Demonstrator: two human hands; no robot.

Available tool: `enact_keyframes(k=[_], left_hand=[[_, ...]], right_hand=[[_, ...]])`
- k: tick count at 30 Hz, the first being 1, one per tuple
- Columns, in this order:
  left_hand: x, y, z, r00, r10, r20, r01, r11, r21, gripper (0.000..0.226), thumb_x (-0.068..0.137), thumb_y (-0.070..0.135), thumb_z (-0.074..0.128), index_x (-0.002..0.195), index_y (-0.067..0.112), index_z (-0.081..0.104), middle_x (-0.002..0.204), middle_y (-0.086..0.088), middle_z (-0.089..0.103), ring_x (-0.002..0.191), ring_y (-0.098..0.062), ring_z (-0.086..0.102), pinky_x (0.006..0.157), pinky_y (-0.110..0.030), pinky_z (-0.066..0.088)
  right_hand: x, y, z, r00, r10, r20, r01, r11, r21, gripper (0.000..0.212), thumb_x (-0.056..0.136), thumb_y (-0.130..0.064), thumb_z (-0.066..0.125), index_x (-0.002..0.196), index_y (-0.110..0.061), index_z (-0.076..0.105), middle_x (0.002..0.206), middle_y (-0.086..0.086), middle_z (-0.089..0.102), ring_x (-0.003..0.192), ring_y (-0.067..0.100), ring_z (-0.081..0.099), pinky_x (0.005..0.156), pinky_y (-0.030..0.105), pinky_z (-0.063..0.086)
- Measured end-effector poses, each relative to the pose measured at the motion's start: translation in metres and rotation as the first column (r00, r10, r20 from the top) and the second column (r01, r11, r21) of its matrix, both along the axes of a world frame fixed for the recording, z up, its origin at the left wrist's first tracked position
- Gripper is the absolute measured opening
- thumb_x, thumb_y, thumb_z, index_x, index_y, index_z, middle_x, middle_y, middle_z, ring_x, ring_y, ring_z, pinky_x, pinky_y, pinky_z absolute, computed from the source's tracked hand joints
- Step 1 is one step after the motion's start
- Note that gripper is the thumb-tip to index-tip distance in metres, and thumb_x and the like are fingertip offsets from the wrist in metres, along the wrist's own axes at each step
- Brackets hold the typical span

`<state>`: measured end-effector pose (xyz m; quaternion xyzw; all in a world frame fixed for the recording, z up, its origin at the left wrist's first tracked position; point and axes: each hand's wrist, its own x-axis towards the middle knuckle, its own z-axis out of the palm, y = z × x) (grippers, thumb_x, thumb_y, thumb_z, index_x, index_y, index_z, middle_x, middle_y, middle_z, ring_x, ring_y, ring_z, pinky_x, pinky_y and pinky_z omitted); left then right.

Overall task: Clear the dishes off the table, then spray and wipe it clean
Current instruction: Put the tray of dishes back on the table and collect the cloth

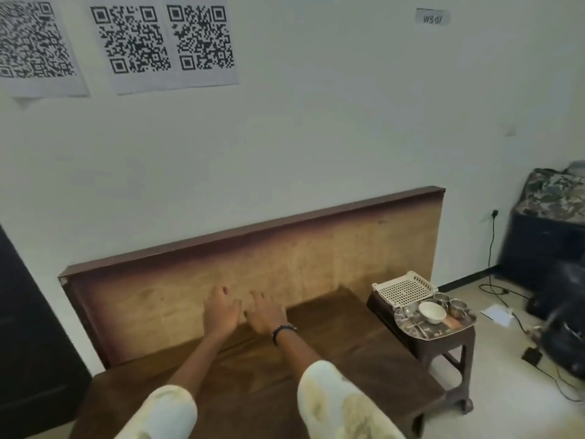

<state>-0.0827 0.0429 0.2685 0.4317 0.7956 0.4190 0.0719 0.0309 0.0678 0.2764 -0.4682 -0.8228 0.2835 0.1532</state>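
Right of centre in the lower frame, the dishes sit gathered on a round steel tray [408,327] that rests on a small dark brown stool [443,346] just beside the table's right end. On the tray stands a white bowl [432,312], smooth and rounded, with two shiny steel cups [458,307] behind it and some cutlery lying flat (too blurred to sort out). Behind the tray, on the same stool, lies a cream plastic basket [403,289], square, with a perforated grid floor. Across the lower middle spreads the table [348,337], a dark wooden top with a lighter, grainy board standing upright along its far edge against the pale wall. Both hands reach forward side by side near that board: the left hand [221,312] and right hand [266,312] are nearly touching, fingers loosely spread, gripping nothing. A dark beaded bracelet [283,331] circles the right wrist, and pale sleeves [332,403] fill the bottom edge. In the upper left, sheets printed with QR codes [164,39] hang on the wall.
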Motion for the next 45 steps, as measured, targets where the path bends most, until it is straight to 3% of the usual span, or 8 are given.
enact_keyframes(k=[7,15,25,30,34,39,42,45], left_hand=[[0.074,0.066,0.002,0.999,-0.022,-0.041,0.020,0.998,-0.064,0.033,0.086,0.020,0.059,0.116,0.006,0.052,0.120,-0.013,0.057,0.113,-0.032,0.052,0.095,-0.039,0.043],[0.134,0.160,-0.013,0.998,-0.062,-0.022,0.059,0.990,-0.126,0.030,0.085,0.021,0.056,0.113,0.010,0.052,0.117,-0.011,0.059,0.109,-0.030,0.054,0.091,-0.039,0.045],[0.211,0.315,-0.045,0.990,-0.142,-0.010,0.139,0.975,-0.176,0.027,0.087,0.018,0.059,0.110,0.008,0.049,0.112,-0.010,0.058,0.104,-0.029,0.056,0.086,-0.035,0.043],[0.253,0.374,-0.060,0.988,-0.131,0.085,0.147,0.963,-0.225,0.030,0.088,0.020,0.057,0.114,0.008,0.050,0.114,-0.008,0.059,0.106,-0.027,0.056,0.084,-0.031,0.042],[0.289,0.416,-0.083,0.956,-0.122,0.267,0.193,0.946,-0.259,0.016,0.088,0.018,0.053,0.102,0.014,0.046,0.105,-0.008,0.059,0.099,-0.029,0.057,0.084,-0.036,0.046],[0.345,0.454,-0.131,0.873,-0.023,0.487,0.218,0.912,-0.348,0.022,0.087,0.022,0.059,0.107,0.013,0.054,0.103,-0.007,0.060,0.101,-0.026,0.059,0.085,-0.032,0.047],[0.381,0.468,-0.167,0.838,0.041,0.543,0.236,0.871,-0.430,0.002,0.087,0.019,0.059,0.088,0.018,0.058,0.091,-0.003,0.061,0.088,-0.020,0.061,0.073,-0.030,0.047],[0.417,0.478,-0.206,0.816,0.101,0.569,0.269,0.805,-0.529,0.017,0.088,0.011,0.057,0.073,0.020,0.056,0.076,0.001,0.056,0.075,-0.014,0.055,0.056,-0.019,0.041]], right_hand=[[0.075,0.082,0.005,0.999,0.031,0.025,-0.033,0.996,0.079,0.053,0.097,-0.028,0.042,0.145,-0.010,0.029,0.149,0.012,0.033,0.137,0.033,0.030,0.111,0.043,0.028],[0.144,0.175,-0.007,1.000,-0.030,-0.002,0.030,0.997,0.071,0.054,0.098,-0.029,0.043,0.147,-0.014,0.027,0.151,0.010,0.032,0.137,0.031,0.030,0.111,0.041,0.028],[0.222,0.345,-0.031,0.994,-0.075,0.076,0.074,0.997,0.023,0.055,0.096,-0.032,0.044,0.148,-0.019,0.027,0.153,0.005,0.030,0.139,0.028,0.027,0.110,0.042,0.028],[0.270,0.414,-0.054,0.993,-0.067,0.099,0.072,0.996,-0.044,0.056,0.096,-0.031,0.046,0.148,-0.020,0.028,0.153,0.007,0.030,0.139,0.028,0.027,0.111,0.043,0.029],[0.326,0.470,-0.086,0.992,-0.073,0.102,0.088,0.985,-0.145,0.055,0.096,-0.029,0.048,0.146,-0.019,0.030,0.151,0.009,0.035,0.134,0.031,0.039,0.109,0.042,0.035],[0.423,0.541,-0.140,0.984,-0.075,0.159,0.121,0.946,-0.300,0.043,0.100,-0.021,0.044,0.139,-0.003,0.040,0.141,0.018,0.046,0.129,0.034,0.044,0.105,0.035,0.034],[0.492,0.581,-0.180,0.966,-0.155,0.205,0.227,0.890,-0.395,0.053,0.098,-0.021,0.049,0.145,-0.005,0.031,0.147,0.016,0.040,0.132,0.032,0.041,0.110,0.038,0.032],[0.553,0.611,-0.220,0.946,-0.170,0.276,0.281,0.856,-0.435,0.049,0.096,-0.026,0.052,0.140,-0.008,0.041,0.143,0.015,0.047,0.127,0.032,0.047,0.104,0.037,0.038]])
